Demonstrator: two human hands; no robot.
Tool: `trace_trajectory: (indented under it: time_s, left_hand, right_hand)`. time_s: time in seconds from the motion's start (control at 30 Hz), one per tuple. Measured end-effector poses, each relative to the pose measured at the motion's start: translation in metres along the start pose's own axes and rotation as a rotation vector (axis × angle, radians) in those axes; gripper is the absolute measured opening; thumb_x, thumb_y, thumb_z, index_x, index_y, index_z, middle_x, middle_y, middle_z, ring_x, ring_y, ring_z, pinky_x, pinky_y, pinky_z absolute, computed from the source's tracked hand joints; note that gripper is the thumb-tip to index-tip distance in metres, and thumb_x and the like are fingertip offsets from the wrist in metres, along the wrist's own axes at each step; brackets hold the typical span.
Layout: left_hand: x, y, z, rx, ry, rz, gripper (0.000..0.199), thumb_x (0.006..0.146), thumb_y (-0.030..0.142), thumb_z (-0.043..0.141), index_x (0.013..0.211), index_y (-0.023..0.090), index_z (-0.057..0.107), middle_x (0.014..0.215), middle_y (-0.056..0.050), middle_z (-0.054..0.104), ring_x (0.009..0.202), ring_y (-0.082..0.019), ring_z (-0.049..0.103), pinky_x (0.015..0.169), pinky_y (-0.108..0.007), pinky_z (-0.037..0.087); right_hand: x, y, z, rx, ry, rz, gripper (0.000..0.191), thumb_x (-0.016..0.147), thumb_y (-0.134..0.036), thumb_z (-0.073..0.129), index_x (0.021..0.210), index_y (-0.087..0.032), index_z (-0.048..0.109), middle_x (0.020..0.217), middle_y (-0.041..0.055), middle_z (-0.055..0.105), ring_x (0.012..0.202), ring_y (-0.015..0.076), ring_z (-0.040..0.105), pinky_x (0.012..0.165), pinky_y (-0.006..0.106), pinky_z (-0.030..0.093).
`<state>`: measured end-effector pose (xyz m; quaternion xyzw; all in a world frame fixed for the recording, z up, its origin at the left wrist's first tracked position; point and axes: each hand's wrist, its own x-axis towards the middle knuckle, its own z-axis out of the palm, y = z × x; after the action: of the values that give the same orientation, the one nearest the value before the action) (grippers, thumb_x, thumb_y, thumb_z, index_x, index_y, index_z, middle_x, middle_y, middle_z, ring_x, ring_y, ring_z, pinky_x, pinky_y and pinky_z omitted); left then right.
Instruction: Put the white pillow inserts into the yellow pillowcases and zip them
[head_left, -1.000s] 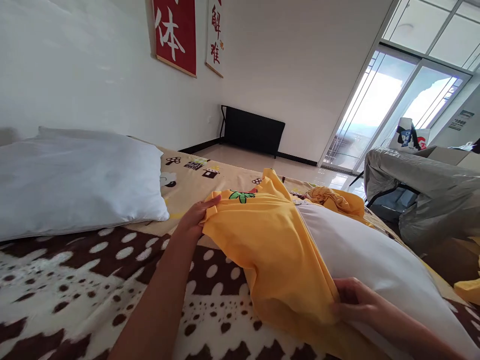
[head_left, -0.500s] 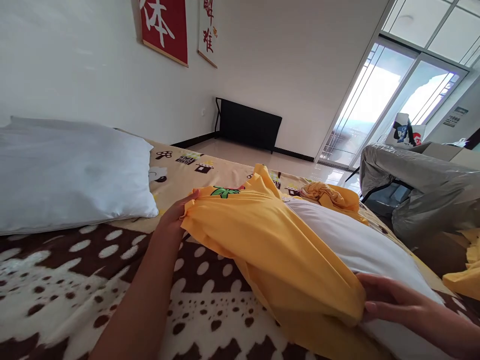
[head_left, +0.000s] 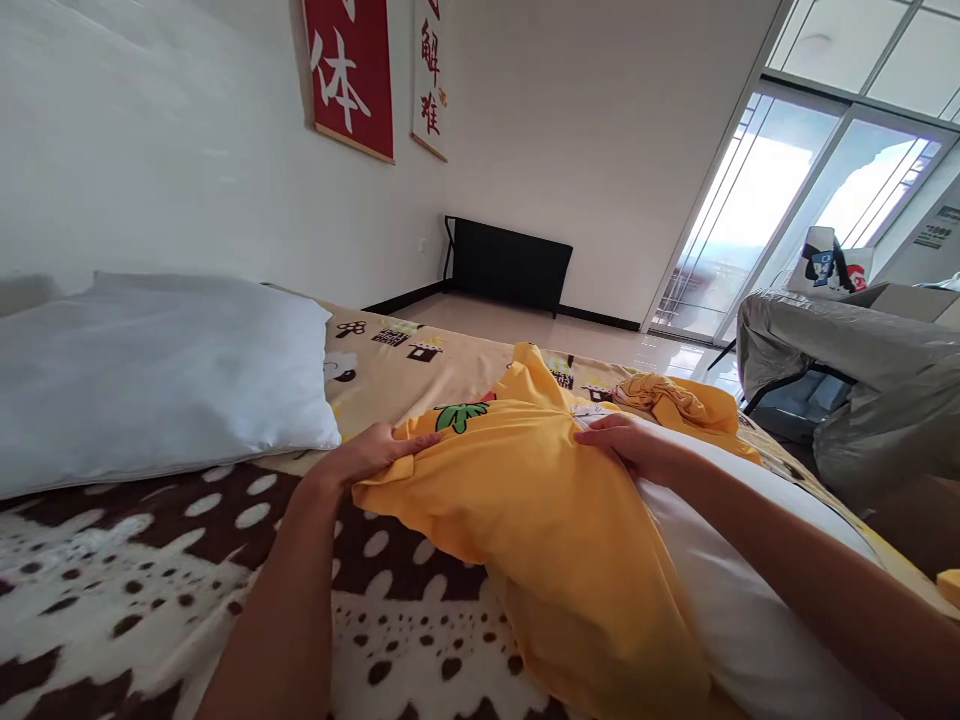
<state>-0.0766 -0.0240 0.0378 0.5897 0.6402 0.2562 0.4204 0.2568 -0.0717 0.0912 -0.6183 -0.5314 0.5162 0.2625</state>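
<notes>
A yellow pillowcase [head_left: 540, 490] with a green leaf print hangs loosely in front of me. My left hand [head_left: 379, 455] is closed on its left end, thumb on top and the other fingers under the cloth. On the far right side of the cloth, my right hand [head_left: 626, 445] pinches the fabric between thumb and fingers. A white pillow [head_left: 739, 540] lies just right of the pillowcase, partly under my right forearm. Whether any of the pillow is inside the case cannot be seen.
Another white pillow [head_left: 195, 375] rests at the left by the wall. Bunched yellow cloth [head_left: 675, 405] lies beyond the right pillow. A brown and white spotted blanket [head_left: 150, 580] covers the near bed. Plastic-wrapped furniture [head_left: 885, 370] stands at the right.
My right hand has moved from the near right end of the pillowcase up and left to its far side, where it now pinches the cloth. My left hand keeps its hold.
</notes>
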Motion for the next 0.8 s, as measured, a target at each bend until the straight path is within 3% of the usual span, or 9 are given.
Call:
trace_trajectory:
  time_s: [0.1,0.2,0.37,0.5,0.57,0.63,0.8]
  left_hand:
    - [-0.009,0.005,0.000,-0.024,-0.132,0.014,0.064,0.051,0.065,0.074,0.091,0.016,0.064,0.081,-0.005,0.070,0.075,-0.024,0.064,0.054,-0.025,0.046]
    - [-0.021,0.012,0.000,0.010,-0.175,0.085,0.061,0.055,0.066,0.070,0.093,0.019,0.066,0.083,-0.005,0.071,0.076,-0.025,0.065,0.057,-0.027,0.047]
    - [-0.025,0.025,0.004,0.207,0.098,0.200,0.064,0.054,0.064,0.069,0.100,0.020,0.065,0.100,-0.008,0.069,0.092,-0.028,0.062,0.072,-0.028,0.045]
    - [-0.009,0.030,0.021,0.212,0.272,0.222,0.057,0.068,0.070,0.049,0.088,0.019,0.064,0.082,-0.009,0.069,0.084,-0.029,0.062,0.070,-0.030,0.042]
    - [0.000,0.028,0.030,0.228,0.320,0.207,0.055,0.066,0.072,0.050,0.077,0.020,0.062,0.073,-0.009,0.066,0.078,-0.028,0.061,0.066,-0.029,0.040]
    - [0.006,0.025,0.036,0.234,0.253,0.192,0.056,0.060,0.074,0.056,0.069,0.020,0.060,0.069,-0.007,0.063,0.070,-0.025,0.059,0.059,-0.027,0.037]
    - [0.005,0.023,0.036,0.218,-0.054,0.194,0.053,0.058,0.070,0.063,0.062,0.018,0.057,0.057,0.001,0.048,0.052,-0.014,0.043,0.049,-0.024,0.026]
  right_hand:
    - [0.007,0.000,0.003,-0.072,-0.031,-0.005,0.022,0.060,-0.034,0.072,0.069,-0.018,0.060,0.068,0.0004,0.065,0.059,0.0130,0.059,0.050,0.022,0.044]
    - [0.001,0.011,-0.007,-0.362,-0.056,0.010,0.024,0.060,-0.035,0.071,0.064,-0.019,0.054,0.064,-0.0019,0.060,0.058,0.0123,0.054,0.047,0.021,0.037]
    - [-0.012,0.028,-0.020,-0.658,-0.148,-0.005,0.032,0.065,-0.043,0.066,0.061,-0.020,0.044,0.055,-0.0048,0.047,0.049,0.0088,0.040,0.042,0.022,0.025]
    - [-0.019,0.027,-0.015,-0.733,-0.184,-0.023,0.036,0.064,-0.042,0.067,0.057,-0.020,0.040,0.053,-0.0054,0.041,0.050,0.0080,0.035,0.043,0.022,0.022]
    - [-0.023,0.026,-0.012,-0.729,-0.219,-0.033,0.034,0.064,-0.040,0.066,0.056,-0.019,0.040,0.053,-0.0055,0.041,0.051,0.0077,0.035,0.044,0.022,0.023]
    - [-0.025,0.027,-0.010,-0.687,-0.228,-0.023,0.032,0.064,-0.040,0.066,0.058,-0.019,0.043,0.055,-0.0052,0.044,0.053,0.0081,0.038,0.045,0.021,0.025]
    - [-0.029,0.035,-0.008,-0.576,-0.140,0.036,0.039,0.056,-0.046,0.076,0.070,-0.019,0.051,0.068,-0.0022,0.057,0.061,0.0113,0.049,0.046,0.020,0.032]
